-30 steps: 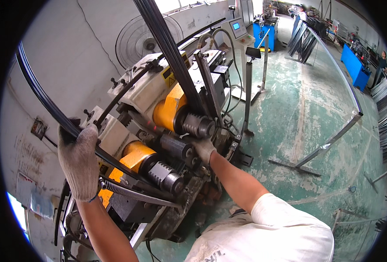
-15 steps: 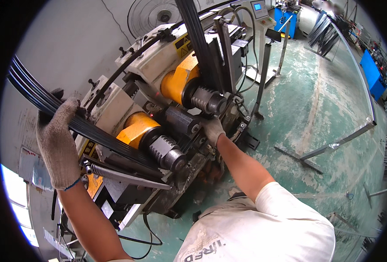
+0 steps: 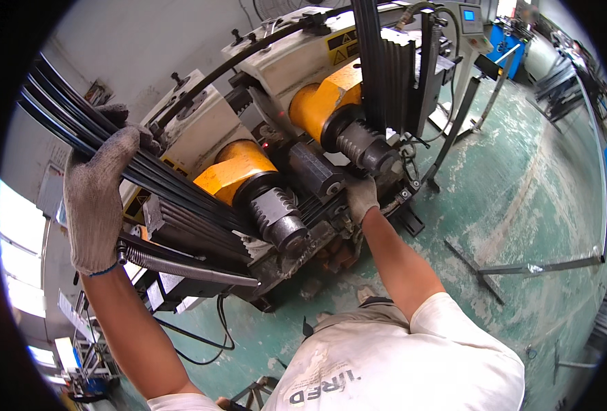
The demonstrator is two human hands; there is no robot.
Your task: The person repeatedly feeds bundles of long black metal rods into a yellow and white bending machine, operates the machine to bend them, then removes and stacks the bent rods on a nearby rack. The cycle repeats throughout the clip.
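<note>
My left hand, in a grey knit glove, is closed around a bundle of long black strips. The bundle slopes from the upper left down to the machine, passing behind the left dark threaded shaft in its yellow housing. My right hand, also gloved, reaches in below the right threaded shaft, beside a dark faceted block. Its fingers are hidden there, so their grip does not show. Another set of dark strips rises steeply behind the right shaft, by the second yellow housing.
A coil spring juts from the machine's near left side. Hoses hang below it. A control box with a small screen stands at the far right. Metal bars lie on the green floor to the right.
The view has turned, so the machine sits farther right in it. My left hand still grips the bundle, whose strips look more spread. My right hand remains below the right shaft.
</note>
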